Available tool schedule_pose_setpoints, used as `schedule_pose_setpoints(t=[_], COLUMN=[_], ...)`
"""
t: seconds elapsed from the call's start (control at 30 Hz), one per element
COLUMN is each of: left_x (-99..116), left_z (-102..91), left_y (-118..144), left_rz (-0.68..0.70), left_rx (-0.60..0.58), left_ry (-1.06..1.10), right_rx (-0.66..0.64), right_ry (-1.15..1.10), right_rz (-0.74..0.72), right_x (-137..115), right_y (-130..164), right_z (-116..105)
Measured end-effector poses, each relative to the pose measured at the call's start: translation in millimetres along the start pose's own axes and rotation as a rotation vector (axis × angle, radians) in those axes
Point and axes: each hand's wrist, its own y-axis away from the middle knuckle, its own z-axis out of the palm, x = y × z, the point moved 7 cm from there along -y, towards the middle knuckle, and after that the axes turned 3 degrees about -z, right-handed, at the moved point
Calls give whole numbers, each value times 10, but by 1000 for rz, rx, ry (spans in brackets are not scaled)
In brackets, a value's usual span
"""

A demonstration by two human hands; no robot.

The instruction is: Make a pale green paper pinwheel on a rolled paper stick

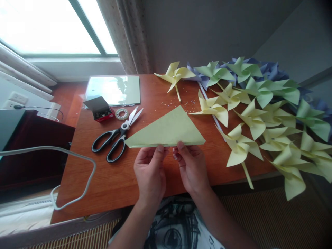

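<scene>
A pale green sheet of paper folded into a triangle [169, 129] lies on the wooden table [103, 180], its long folded edge toward me. My left hand [149, 169] pinches that edge near its middle with thumb and forefinger. My right hand [191, 166] pinches the same edge just to the right. Both hands rest over the table's front part.
Black-handled scissors [116, 138] lie left of the paper, beside a tape roll [121, 113] and a small open red box [101, 110]. A green sheet [114, 90] lies at the back. Several yellow, green and blue paper pinwheels [259, 107] crowd the right side. A white cable [77, 173] loops at left.
</scene>
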Motion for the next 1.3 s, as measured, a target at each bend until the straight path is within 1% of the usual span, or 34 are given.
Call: schedule_pose_setpoints(t=[0.27, 0.5, 0.63, 0.83, 1.07, 1.2, 1.3], left_x=[-23, 9, 17, 26, 34, 60, 146], left_z=[0, 14, 7, 29, 26, -42, -115], left_y=[6, 19, 25, 5, 13, -20, -84], left_rz=[-20, 7, 28, 26, 36, 38, 80], left_rx=[7, -2, 29, 32, 55, 70, 86], left_ry=[-2, -1, -21, -6, 5, 26, 18], right_rx=[-4, -4, -24, -73, 0, 20, 56], right_ry=[25, 16, 56, 74, 96, 63, 53], right_rz=[-65, -73, -107, -124, -127, -139, -133], right_x=[-18, -15, -26, -52, -16, -40, -69], right_y=[-8, -10, -14, -5, -2, -23, -42], right_z=[-17, -10, -6, 24, -27, -40, -65])
